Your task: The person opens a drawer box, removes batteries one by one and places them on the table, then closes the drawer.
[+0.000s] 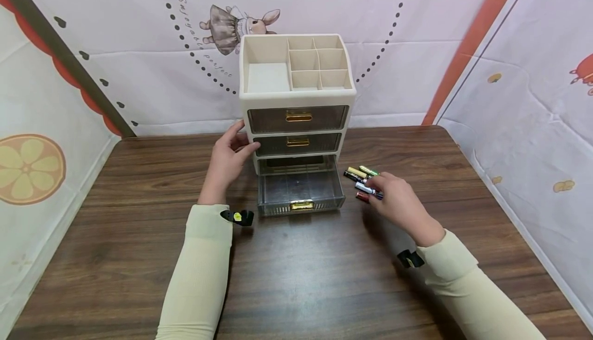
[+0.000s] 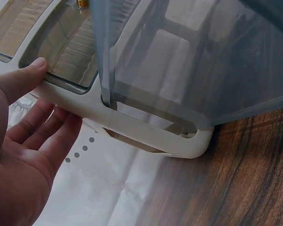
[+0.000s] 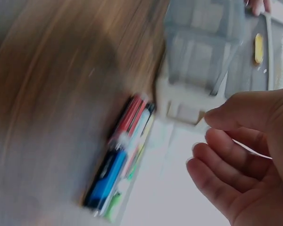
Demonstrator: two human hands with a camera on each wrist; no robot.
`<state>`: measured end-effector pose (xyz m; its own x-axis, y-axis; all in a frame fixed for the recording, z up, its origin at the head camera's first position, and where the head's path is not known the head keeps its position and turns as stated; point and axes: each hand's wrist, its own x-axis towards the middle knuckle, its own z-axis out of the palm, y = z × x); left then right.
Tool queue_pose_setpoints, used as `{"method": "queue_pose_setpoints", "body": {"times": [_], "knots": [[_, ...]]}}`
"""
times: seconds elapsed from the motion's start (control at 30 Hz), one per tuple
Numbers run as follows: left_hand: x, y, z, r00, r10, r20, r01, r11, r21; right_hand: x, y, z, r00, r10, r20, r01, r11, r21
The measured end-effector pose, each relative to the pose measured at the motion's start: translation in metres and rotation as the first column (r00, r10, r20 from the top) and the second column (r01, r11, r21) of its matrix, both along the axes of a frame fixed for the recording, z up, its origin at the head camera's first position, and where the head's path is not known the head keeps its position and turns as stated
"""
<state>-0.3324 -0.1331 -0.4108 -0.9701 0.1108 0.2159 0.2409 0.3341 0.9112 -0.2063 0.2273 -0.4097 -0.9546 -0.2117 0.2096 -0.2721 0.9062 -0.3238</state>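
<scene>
A cream desktop drawer organizer (image 1: pixel 296 100) has its see-through bottom drawer (image 1: pixel 300 191) pulled out. My left hand (image 1: pixel 227 157) holds its left side, thumb on the front frame and fingers against the side wall; the left wrist view shows this left hand (image 2: pixel 33 122) close up. Small coloured batteries (image 1: pixel 355 173) lie in a bunch to the right of the drawer. Over them hovers my right hand (image 1: pixel 400 201), its fingertips overlapping the nearest ones. In the right wrist view the right hand (image 3: pixel 245 160) has thumb and fingers apart and nothing between them, beside the batteries (image 3: pixel 129 122).
Two more drawers with gold handles, the top drawer (image 1: pixel 298 118) and the middle drawer (image 1: pixel 278 145), are closed. Open compartments (image 1: pixel 319 61) top the organizer. It stands on a dark wooden table (image 1: pixel 296 278), near the patterned cloth (image 1: pixel 324 0) behind.
</scene>
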Motion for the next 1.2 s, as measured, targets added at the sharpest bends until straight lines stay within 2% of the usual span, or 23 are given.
{"method": "queue_pose_setpoints", "body": {"times": [0.1,0.23,0.4,0.5,0.83,1.0,1.2], "knots": [[0.0,0.0,0.0,1.0,0.0,-0.005,0.0,1.0,0.003,0.003,-0.013,0.001,0.993,0.058,-0.105,-0.059,0.998,-0.008],[0.001,-0.001,-0.001,1.0,0.003,-0.013,-0.003,1.0,0.008,0.006,-0.03,0.0,0.967,0.144,-0.211,-0.144,0.989,0.013],[0.0,-0.002,-0.003,1.0,0.001,-0.024,-0.001,1.0,0.004,0.006,-0.051,-0.002,0.927,0.266,-0.263,-0.249,0.964,0.099],[0.0,-0.002,-0.005,1.0,-0.005,-0.024,0.005,1.0,0.003,0.004,-0.058,-0.002,0.915,0.304,-0.264,-0.275,0.951,0.142],[-0.003,0.0,-0.004,1.0,-0.013,-0.003,0.013,1.0,-0.002,0.0,-0.061,-0.005,0.919,0.299,-0.256,-0.26,0.95,0.175],[-0.003,0.001,-0.003,1.0,-0.01,0.001,0.01,1.0,-0.002,0.002,-0.063,-0.004,0.925,0.276,-0.263,-0.241,0.958,0.156],[-0.002,0.001,-0.001,1.0,-0.009,-0.003,0.009,1.0,0.002,0.0,-0.066,-0.002,0.918,0.248,-0.308,-0.223,0.968,0.115]]}}
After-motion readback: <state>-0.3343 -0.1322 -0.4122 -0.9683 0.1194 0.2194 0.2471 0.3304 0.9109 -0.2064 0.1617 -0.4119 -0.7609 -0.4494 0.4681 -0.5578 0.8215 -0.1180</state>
